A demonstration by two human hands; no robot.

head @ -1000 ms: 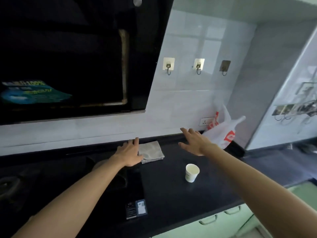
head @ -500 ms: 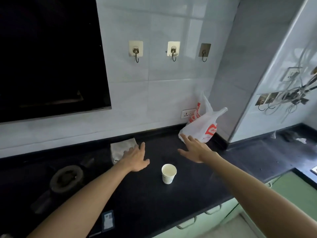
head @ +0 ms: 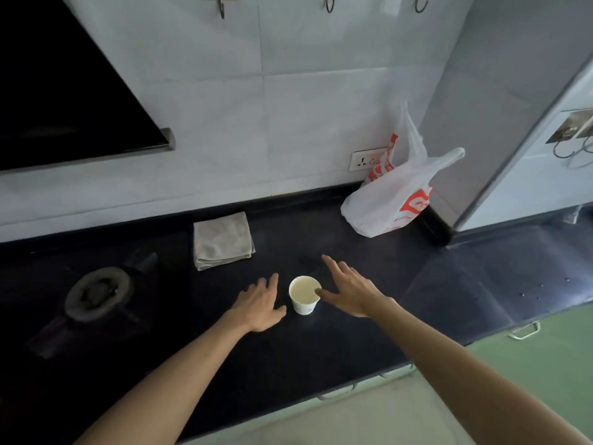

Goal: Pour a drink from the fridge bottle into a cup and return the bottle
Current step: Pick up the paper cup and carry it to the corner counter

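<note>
Change since a second ago: my view has dropped from the dark range hood to the worktop (head: 353, 332), and both my hands have drawn in from near the back wall to flank the cup (head: 304, 298). The cup itself has not shifted on the worktop.

Item 1. Cup: white paper, upright, on the dark worktop, pale inside; I cannot tell whether that is drink or bare lining. Small bluish print low on its side, too small to read.

Item 2. My left hand (head: 260, 306): just left of the cup, palm down, fingers spread, holding nothing, a narrow gap to the cup wall.

Item 3. My right hand (head: 351, 292): just right of the cup, fingers spread and empty; the thumb tip overlaps the rim in view, contact uncertain.

Item 4. Bottle: not in view. No fridge in view either. My reading: the cup is located and both hands are free, so fetching the bottle is the step in hand, unless the pour is already done.

Item 5. Folded grey cloth (head: 222, 240): behind and left of the cup, near the wall.

Item 6. Plastic bag (head: 390, 200): behind and right of the cup, white with red-orange printing; characters not legible.

Item 7. Wall socket (head: 364, 161): behind the cup, just left of the bag.

Item 8. Gas burner (head: 98, 292): well left of the cup.
</note>
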